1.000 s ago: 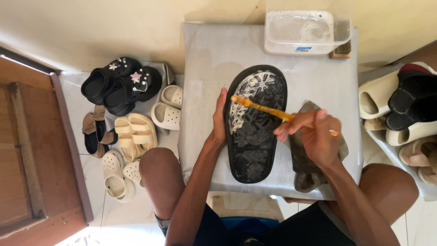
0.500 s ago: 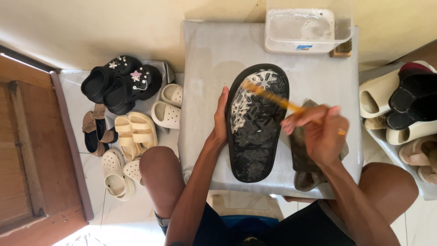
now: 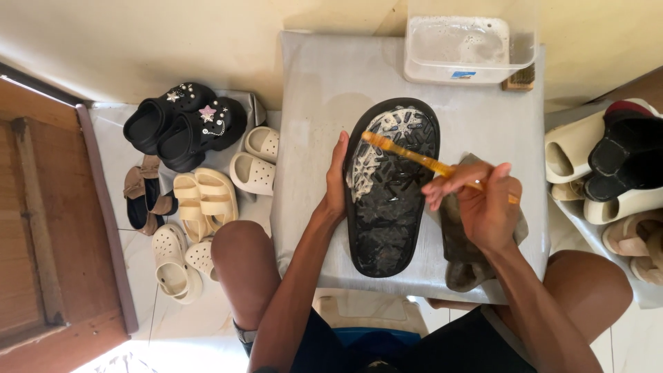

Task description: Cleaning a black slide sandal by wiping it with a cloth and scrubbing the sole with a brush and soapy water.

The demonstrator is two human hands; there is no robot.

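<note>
A black sandal (image 3: 391,186) lies sole up on a small grey table (image 3: 318,90), white suds over the sole's upper part. My left hand (image 3: 336,181) rests flat against the sandal's left edge, steadying it. My right hand (image 3: 483,206) grips an orange toothbrush (image 3: 407,154) whose head touches the foamy upper left of the sole. A dark wet rag (image 3: 461,255) lies under my right hand, right of the sandal.
A clear plastic tub (image 3: 461,47) of soapy water stands at the table's far edge, a small scrub brush (image 3: 521,79) beside it. Several black, cream and white sandals (image 3: 193,173) lie on the floor to the left. More shoes (image 3: 608,173) are stacked at right. A wooden door frame (image 3: 41,228) is at far left.
The toothbrush head has slid up and back along the soapy upper sole, and my right hand shifted slightly right and down. My left hand and the sandal stay put.
</note>
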